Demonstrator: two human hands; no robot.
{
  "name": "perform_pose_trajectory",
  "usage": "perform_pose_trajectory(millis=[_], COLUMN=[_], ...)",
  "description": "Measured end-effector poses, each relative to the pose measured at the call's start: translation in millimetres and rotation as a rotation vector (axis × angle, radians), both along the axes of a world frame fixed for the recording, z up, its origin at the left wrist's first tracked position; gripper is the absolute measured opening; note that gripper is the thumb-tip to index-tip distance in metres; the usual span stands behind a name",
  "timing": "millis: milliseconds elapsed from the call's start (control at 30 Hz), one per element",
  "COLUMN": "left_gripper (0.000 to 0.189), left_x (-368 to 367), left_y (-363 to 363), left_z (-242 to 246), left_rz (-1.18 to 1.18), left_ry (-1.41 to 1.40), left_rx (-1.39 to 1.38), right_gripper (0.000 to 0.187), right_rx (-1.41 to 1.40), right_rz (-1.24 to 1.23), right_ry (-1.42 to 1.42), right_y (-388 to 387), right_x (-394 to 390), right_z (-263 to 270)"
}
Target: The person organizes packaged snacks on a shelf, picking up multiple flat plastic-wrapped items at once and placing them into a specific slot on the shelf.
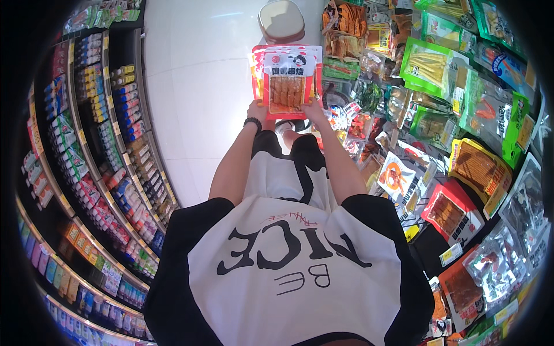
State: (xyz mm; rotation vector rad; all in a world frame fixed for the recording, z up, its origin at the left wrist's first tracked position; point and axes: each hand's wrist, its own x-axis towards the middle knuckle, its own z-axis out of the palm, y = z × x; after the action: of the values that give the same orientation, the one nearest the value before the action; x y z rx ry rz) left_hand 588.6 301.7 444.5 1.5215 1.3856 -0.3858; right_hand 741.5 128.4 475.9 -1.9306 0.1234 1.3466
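Observation:
Both of my hands hold a small stack of flat plastic snack packs (287,88) out in front of me, above the aisle floor. The top pack has a red and white border and a clear window with brown skewered food behind it; it bears writing. Edges of several more packs stick out behind it. My left hand (257,110) grips the lower left side, with a dark beaded bracelet on the wrist. At the lower right side, my right hand (313,110) grips the stack, thumb on the front. The other fingers are hidden behind the packs.
On the right, a rack holds hanging snack packs: a green-edged one (426,67), a yellow one (479,171) and a red one (452,212). Shelves of bottles and cartons (130,108) line the left. A round-cornered stool (281,20) stands ahead on the pale tiled floor (190,86).

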Motion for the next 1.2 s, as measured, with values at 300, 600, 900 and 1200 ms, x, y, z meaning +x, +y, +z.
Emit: perform_pose_trajectory(millis=[300,600,900,1200], left_gripper=[0.021,0.015,0.011,0.023], left_x=[13,56,85,62], left_y=[4,-41,-117,-91], left_z=[40,185,171,92], left_rz=[-0.193,-0.339,-0.523,-0.719], left_ry=[-0.262,-0.654,-0.624,-0.385], left_rx=[0.041,-0.305,-0.403,0.285], right_gripper=[0.059,0.049,0.037,0.035], right_rx=[-0.055,0.111,0.646,0.183], right_rz=[-0.012,-0.395,-0.492,-0.603], right_ry=[-0.143,0.088,0.398,0.062], right_y=[-17,-73,-94,-120], right_x=[-14,-21,-42,-67], right_z=[0,35,104,40])
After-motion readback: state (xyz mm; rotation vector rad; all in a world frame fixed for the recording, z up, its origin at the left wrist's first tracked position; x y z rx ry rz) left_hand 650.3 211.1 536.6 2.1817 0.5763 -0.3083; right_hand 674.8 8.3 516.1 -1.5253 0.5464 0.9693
